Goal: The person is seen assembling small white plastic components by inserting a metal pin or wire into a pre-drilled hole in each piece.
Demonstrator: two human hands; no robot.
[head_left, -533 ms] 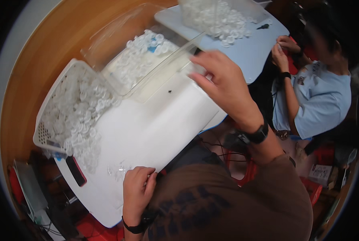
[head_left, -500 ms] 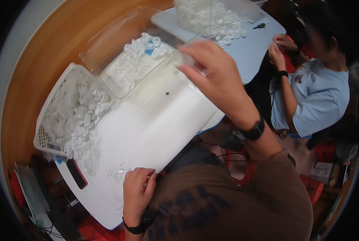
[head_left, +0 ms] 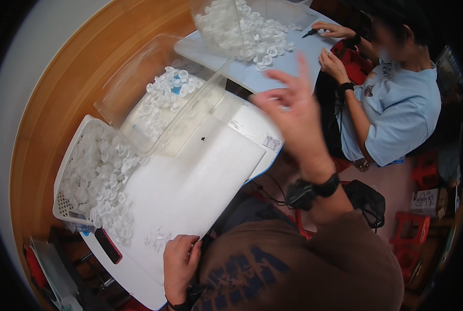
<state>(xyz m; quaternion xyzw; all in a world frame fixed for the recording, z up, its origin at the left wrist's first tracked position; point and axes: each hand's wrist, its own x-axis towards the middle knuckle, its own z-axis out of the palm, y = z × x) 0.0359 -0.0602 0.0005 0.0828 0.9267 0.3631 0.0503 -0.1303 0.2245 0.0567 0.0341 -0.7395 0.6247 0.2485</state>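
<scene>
My right hand [head_left: 296, 116] is raised near the right end of the white table [head_left: 179, 181]. Its fingers are spread and partly blurred, and I make out nothing in them. At the near table edge rests my left hand [head_left: 181, 262], its fingers curled; whatever they hold, if anything, is hidden. Just beyond it lie a few tiny clear plastic pieces [head_left: 158, 238]. White and translucent round plastic parts [head_left: 99, 168] fill a white perforated basket [head_left: 60, 205] and spill onto the table. More such parts [head_left: 161, 98] lie in a clear plastic bin [head_left: 192, 111].
A dark phone-like object with a red edge [head_left: 108, 246] lies by the basket. On the right, a seated co-worker [head_left: 402, 114] reaches toward a dark tool [head_left: 310, 33] on another table [head_left: 288, 78], which bears a further heap of white parts [head_left: 247, 36]. Red stools [head_left: 411, 228] stand behind.
My right hand has opened its fingers and moved slightly right of the clear bin. My left hand stays at the table edge. The co-worker's one hand has reached to the dark tool. The view has shifted.
</scene>
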